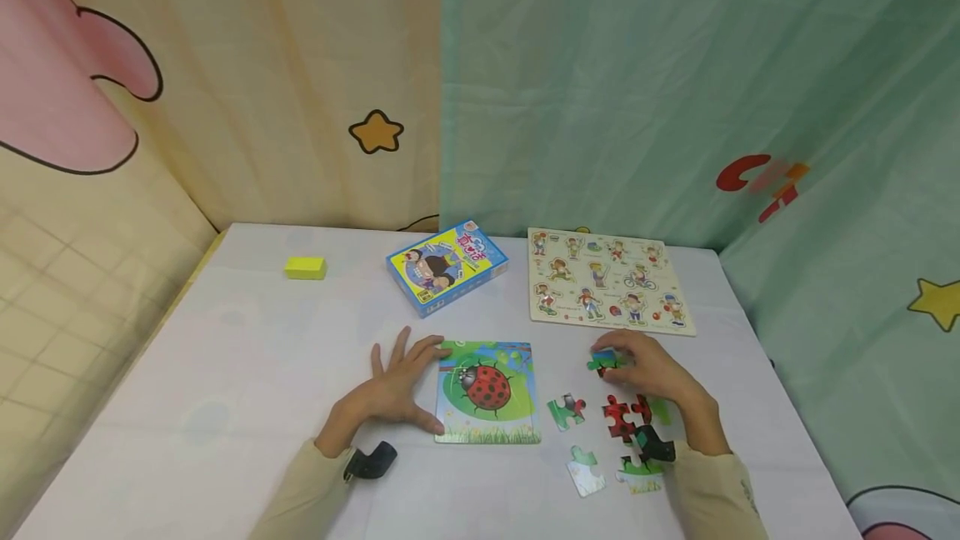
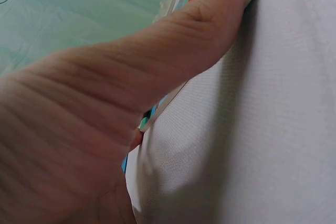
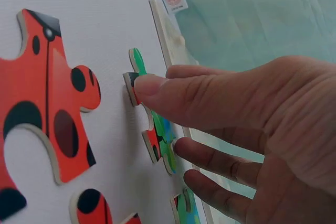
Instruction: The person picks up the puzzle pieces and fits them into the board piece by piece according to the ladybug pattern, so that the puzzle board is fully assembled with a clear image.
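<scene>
My left hand (image 1: pixel 393 386) spans the left edge of a square ladybug puzzle board (image 1: pixel 487 390). Its thumb rests at the lower corner and a finger at the upper one. In the left wrist view the thumb (image 2: pixel 210 9) lies at the board's corner. To the right, my right hand (image 1: pixel 654 367) pinches a green-and-blue puzzle piece (image 1: pixel 602 362) with red and black patches. Close below lie a red spotted piece (image 1: pixel 617 419), a green piece with a bit of the ladybug (image 1: pixel 564 415), and a pale-and-green piece (image 1: pixel 587 475). The right wrist and sleeve partly cover other pieces.
A blue-and-yellow box (image 1: pixel 447 267) lies behind the board, with a wooden figure puzzle (image 1: pixel 607 282) to its right near the back edge. A yellow block (image 1: pixel 305 267) sits at the back left. Patterned curtains surround the white table (image 1: pixel 247 373).
</scene>
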{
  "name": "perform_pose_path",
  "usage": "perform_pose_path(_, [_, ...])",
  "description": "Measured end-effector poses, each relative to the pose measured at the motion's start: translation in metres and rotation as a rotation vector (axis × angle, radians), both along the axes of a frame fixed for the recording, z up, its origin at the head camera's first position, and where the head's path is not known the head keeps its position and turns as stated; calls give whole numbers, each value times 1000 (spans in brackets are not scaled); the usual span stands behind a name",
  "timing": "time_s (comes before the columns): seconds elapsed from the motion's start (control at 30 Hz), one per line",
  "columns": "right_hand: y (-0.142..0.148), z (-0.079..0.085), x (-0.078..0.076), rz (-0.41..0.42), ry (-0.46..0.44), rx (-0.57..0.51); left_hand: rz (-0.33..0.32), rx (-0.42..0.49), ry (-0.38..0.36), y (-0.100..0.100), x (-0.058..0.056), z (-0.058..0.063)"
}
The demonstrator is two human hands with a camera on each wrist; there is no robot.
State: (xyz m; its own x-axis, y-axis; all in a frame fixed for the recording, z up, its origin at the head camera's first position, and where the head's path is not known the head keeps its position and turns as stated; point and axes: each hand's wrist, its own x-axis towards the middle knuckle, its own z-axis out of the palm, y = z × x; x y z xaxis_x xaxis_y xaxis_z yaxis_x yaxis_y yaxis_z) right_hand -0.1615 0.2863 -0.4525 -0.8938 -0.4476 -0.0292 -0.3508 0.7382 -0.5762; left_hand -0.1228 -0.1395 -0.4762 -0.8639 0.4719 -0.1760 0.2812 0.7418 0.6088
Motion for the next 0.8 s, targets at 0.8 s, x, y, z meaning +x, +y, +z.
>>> perform_pose_path(0.8, [-4, -2, -1, -39, 15, 43, 1, 20, -10, -1, -2, -1])
